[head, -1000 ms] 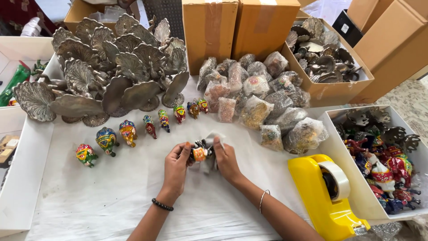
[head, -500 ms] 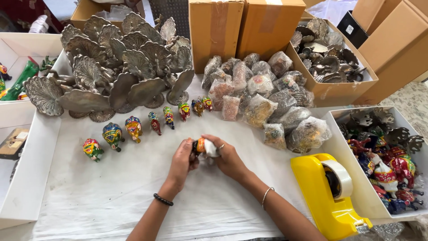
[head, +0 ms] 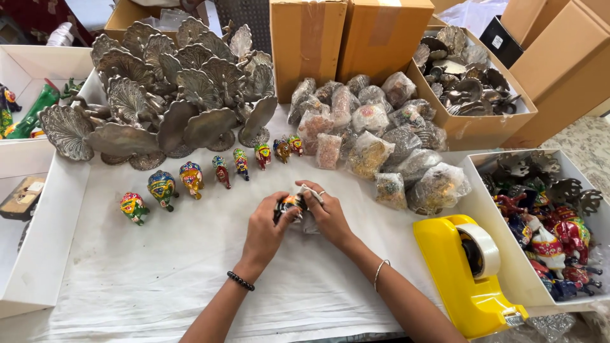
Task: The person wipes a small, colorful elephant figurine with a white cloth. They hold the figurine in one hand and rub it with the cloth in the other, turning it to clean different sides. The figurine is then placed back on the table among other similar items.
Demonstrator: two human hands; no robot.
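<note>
— White cloth covers the counter point(head: 159, 279); what are the hands doing at its middle?

— Both meet over a small painted figurine point(head: 287, 206). The left hand point(head: 267, 230) is curled shut around its dark, orange-marked body. The right hand point(head: 325, 213) is closed too, its fingers point(head: 311, 190) pinching a piece of clear plastic wrap point(head: 307, 219) against the figurine.

— How does the figurine look?

— Mostly hidden. Only a black patch with orange and white shows between the fingers. It sits just above the cloth, held between both hands.

— Any change from a moment ago?

— Little. The hands have stayed clasped on it in the same spot; the view has shifted slightly.

— And around it?

— Behind it, a curved row of painted elephants point(head: 190, 179) stands on the cloth. Farther back are silver peacock figures point(head: 171, 95) and a pile of bagged pieces point(head: 375, 146). A yellow tape dispenser point(head: 464, 273) lies near the right forearm, with a white tray of coloured figures point(head: 508, 267) beside it.
</note>
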